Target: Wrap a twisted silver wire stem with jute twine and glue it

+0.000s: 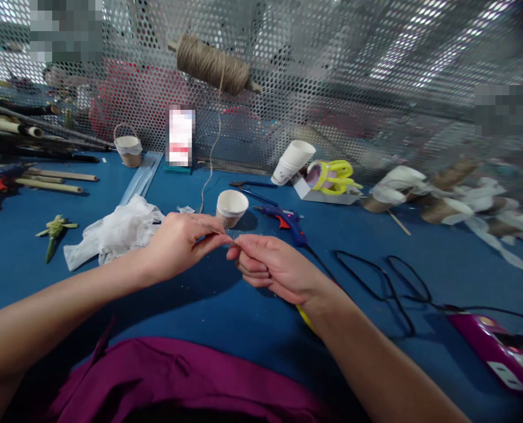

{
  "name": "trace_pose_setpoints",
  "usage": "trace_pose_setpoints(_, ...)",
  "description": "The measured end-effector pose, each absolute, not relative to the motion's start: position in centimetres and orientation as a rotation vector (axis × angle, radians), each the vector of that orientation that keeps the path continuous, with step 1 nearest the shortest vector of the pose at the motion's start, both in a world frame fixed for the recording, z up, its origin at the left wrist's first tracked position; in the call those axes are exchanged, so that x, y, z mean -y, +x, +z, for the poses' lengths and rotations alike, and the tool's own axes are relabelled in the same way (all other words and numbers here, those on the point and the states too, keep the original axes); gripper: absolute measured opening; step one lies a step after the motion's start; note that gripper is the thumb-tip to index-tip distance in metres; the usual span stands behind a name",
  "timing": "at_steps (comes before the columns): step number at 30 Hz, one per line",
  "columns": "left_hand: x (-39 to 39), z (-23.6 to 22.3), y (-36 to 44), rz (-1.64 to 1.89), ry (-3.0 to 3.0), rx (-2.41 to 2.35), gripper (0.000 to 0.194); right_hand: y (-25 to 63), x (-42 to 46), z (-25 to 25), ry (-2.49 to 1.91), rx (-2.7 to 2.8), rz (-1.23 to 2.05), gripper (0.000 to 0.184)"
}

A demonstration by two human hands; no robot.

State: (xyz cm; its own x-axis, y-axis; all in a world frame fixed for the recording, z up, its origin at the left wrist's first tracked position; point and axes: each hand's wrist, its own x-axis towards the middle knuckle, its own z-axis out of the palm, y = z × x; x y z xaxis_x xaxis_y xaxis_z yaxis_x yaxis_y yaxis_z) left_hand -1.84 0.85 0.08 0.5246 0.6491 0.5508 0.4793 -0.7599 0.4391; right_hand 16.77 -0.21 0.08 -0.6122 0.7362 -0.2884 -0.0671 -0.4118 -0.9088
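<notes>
Left hand: The left hand [180, 244] has its grip pinched on a thin string [234, 241], thumb against finger.
Right hand: The right hand [274, 264] pinches the same string, its other fingers curled in. The two grips are near each other.
String: It is up between the hands, over the middle of the desk [191, 311], on the near side of a paper cup [232, 208].
Roll: A big roll of string [213, 64] hangs past the far edge. Its loose string drops behind the left hand; I cannot tell if it joins the held bit.
Left side: White cloth [123, 229] lies in a heap just beside the left hand, toward the left edge.
Right side: A glue gun [288, 223] lies past the right hand, toward the far edge. Its black cord [376, 273] loops toward the right edge.
Slip: The string is so thin that a hard tug could pull it out of the fingertips.
Bump: The cup stands close, so a hand moving toward the far edge could knock it over.
Burn: The glue gun may be hot, so a careless reach could hurt.
Snag: The right arm could catch the cord and drag the gun.
</notes>
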Motion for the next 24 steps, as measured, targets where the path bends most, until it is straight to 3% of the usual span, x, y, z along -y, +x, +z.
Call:
trace_pose_setpoints(5, -0.9, 0.2, -2.2, 1.229, 2.942, -0.684, 0.022, 17.3, -0.1, 0.3, -0.849, 1.179, 2.339, 0.021)
trace_pose_setpoints(8, -0.9, 0.6, -2.4, 1.234, 3.016, -0.567, 0.018, 17.4, 0.1, 0.4, -0.777, 1.254, 2.341, 0.02)
trace_pose_setpoints(14, -0.4, 1.0, -2.1, 1.196, 2.753, -0.668, 0.024, 17.0, 1.1, 0.9, -0.896, 1.587, 1.853, 0.018)
trace_pose_setpoints(20, -0.9, 1.0, -2.0, 0.721, 2.202, -0.949, 0.03, 16.3, 1.6, 1.2, -1.196, 2.004, 1.295, 0.022)
trace_pose_setpoints(24, -1.3, 0.7, -2.2, 0.642, 2.208, -1.05, 0.031, 16.2, 1.3, 0.7, -1.207, 1.969, 1.276, 0.022)
